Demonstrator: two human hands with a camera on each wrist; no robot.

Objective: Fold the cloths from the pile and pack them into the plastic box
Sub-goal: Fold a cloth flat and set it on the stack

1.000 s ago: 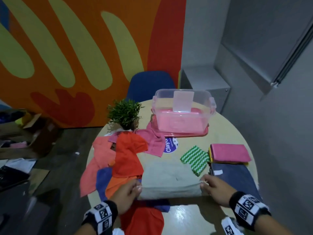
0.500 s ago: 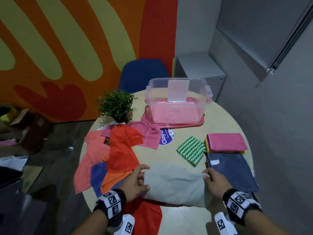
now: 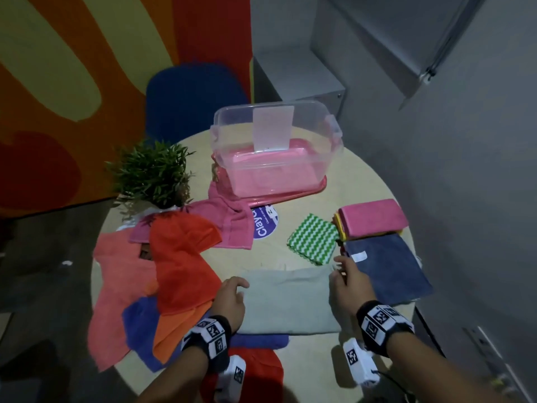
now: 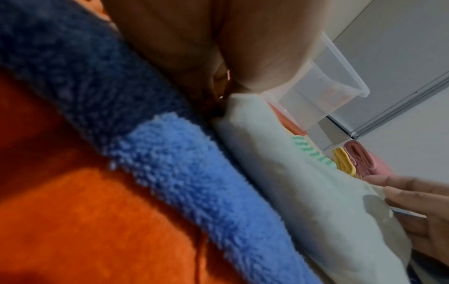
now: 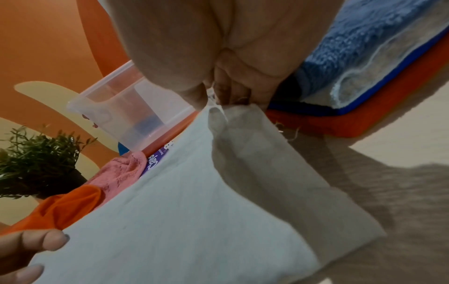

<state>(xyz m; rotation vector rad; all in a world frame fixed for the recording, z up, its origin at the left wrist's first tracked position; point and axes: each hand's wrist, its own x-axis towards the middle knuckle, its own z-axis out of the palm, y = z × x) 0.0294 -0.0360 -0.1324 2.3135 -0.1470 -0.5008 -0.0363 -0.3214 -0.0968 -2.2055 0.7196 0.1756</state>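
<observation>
A beige cloth [image 3: 287,301] lies folded flat on the round table's near side. My left hand [image 3: 232,289] pinches its far left corner, seen close in the left wrist view [image 4: 218,86]. My right hand [image 3: 343,271] pinches the far right corner, where a frayed edge shows between the fingers [image 5: 218,92]. The pile of loose cloths [image 3: 180,257], red, salmon, orange, blue and pink, spreads to the left. The clear plastic box [image 3: 328,158] stands at the table's far side, apparently with no cloth inside, though its floor shows pink.
Folded cloths lie on the right: a green zigzag one [image 3: 313,238], a pink one on yellow [image 3: 372,218] and a dark blue one [image 3: 383,266]. A potted plant [image 3: 151,173] stands far left. A blue chair [image 3: 194,97] is behind the table.
Both hands carried the beige cloth's near edge away from me and laid it on the far edge, folding the cloth in half. The head view tilted down and closer.
</observation>
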